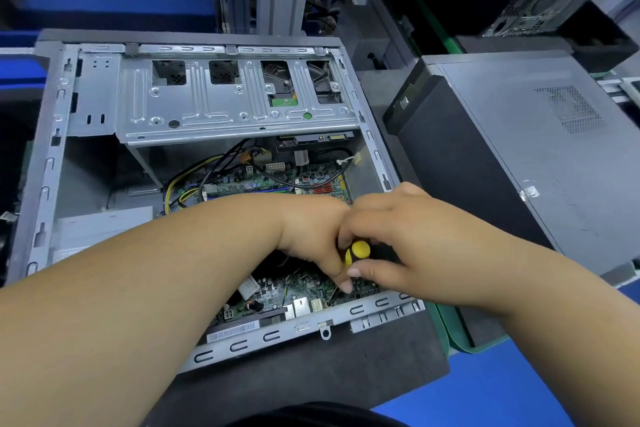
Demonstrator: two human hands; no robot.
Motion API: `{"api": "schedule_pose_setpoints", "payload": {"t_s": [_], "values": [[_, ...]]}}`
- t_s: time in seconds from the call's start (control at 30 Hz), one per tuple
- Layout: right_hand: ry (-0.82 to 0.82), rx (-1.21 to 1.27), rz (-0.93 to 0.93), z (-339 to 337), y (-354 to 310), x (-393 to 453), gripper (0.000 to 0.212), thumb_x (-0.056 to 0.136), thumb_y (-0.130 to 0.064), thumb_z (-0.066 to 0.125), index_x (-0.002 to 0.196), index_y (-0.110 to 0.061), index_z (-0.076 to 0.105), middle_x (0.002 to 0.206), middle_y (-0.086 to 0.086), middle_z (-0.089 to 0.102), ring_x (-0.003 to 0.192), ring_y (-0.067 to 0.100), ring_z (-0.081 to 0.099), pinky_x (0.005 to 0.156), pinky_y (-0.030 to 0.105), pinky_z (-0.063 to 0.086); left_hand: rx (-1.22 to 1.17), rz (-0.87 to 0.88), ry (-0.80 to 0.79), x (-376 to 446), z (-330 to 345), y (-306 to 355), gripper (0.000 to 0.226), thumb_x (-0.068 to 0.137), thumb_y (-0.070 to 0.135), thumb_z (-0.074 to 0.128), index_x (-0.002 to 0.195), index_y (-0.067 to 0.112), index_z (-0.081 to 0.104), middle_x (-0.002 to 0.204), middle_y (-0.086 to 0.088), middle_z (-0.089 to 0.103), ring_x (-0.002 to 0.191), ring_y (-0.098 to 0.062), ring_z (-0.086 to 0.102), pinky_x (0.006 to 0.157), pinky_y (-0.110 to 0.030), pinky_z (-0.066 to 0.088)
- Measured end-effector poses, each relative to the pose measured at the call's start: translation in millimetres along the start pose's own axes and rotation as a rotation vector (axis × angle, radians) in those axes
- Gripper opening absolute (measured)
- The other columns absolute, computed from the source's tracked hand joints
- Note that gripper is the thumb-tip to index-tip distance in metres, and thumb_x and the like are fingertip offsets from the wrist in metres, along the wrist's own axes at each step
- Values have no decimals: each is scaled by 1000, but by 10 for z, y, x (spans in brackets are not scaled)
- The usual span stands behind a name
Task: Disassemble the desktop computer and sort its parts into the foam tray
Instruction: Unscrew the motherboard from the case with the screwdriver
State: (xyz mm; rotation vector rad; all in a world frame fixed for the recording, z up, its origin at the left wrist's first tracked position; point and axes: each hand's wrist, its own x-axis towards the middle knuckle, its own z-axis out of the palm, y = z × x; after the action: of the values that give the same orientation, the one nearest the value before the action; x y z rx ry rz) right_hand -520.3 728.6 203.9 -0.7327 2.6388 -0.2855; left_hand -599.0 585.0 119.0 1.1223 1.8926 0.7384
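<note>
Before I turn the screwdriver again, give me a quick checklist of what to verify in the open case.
1. Right hand grips the screwdriver handle: ok.
2. Left hand steadies the tool near its shaft: ok.
3. Tip seated in a screw on the motherboard: cannot tell, fingers hide it.
4. Yellow and black cables away from the tool: ok.
5. Drive cage removed from the case: not ok.
</note>
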Motion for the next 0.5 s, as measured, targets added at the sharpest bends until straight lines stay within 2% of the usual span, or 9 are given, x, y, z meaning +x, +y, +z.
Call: {"api": "schedule_pose_setpoints", "payload": {"t_s": [0.17, 0.2, 0.27, 0.33, 0.4, 0.5], "values": [[-91, -138, 26, 134, 8, 74, 23, 93, -50, 52, 104, -30, 56, 89, -14, 48, 85, 11, 50, 98, 28, 26, 31, -22, -38, -4, 7, 49, 30, 64, 35, 88, 65, 34, 58, 57, 25, 56, 55, 5, 49, 56, -6, 36], [-108, -167, 32, 155, 8, 83, 23, 94, -50, 50, 105, -31, 55, 87, -13, 46, 85, 14, 50, 97, 28, 26, 26, -29, -51, -9, -9, 44, 31, 64, 33, 88, 68, 35, 58, 60, 24, 59, 58, 5, 51, 60, -9, 39], [-108, -186, 34, 181, 17, 83, 22, 94, -48, 50, 109, -32, 54, 88, -12, 47, 86, 17, 52, 95, 29, 26, 42, -63, -54, -34, -54, 20, 33, 64, 24, 88, 84, 30, 62, 77, 14, 66, 69, -4, 58, 66, -18, 45], [-82, -155, 13, 191, 35, 79, 22, 93, -43, 54, 111, -31, 56, 90, -13, 48, 88, 17, 54, 94, 30, 28, 78, -92, -44, -58, -104, -21, 37, 68, 11, 81, 95, 26, 62, 81, 9, 65, 63, 0, 55, 57, -14, 42], [-60, -113, 5, 186, 64, 62, 20, 92, -41, 57, 109, -29, 58, 85, -15, 45, 87, 15, 54, 96, 32, 30, 62, -113, -24, -75, -145, -54, 34, 71, -1, 68, 84, 30, 59, 68, 20, 59, 50, 7, 49, 46, -7, 34], [-28, -76, 10, 161, 100, 32, 19, 91, -41, 58, 108, -31, 59, 74, -18, 38, 78, 8, 43, 97, 29, 29, 73, -135, 3, -80, -164, -74, 42, 72, -2, 62, 68, 37, 49, 57, 32, 53, 49, 9, 47, 45, -4, 31]]}}
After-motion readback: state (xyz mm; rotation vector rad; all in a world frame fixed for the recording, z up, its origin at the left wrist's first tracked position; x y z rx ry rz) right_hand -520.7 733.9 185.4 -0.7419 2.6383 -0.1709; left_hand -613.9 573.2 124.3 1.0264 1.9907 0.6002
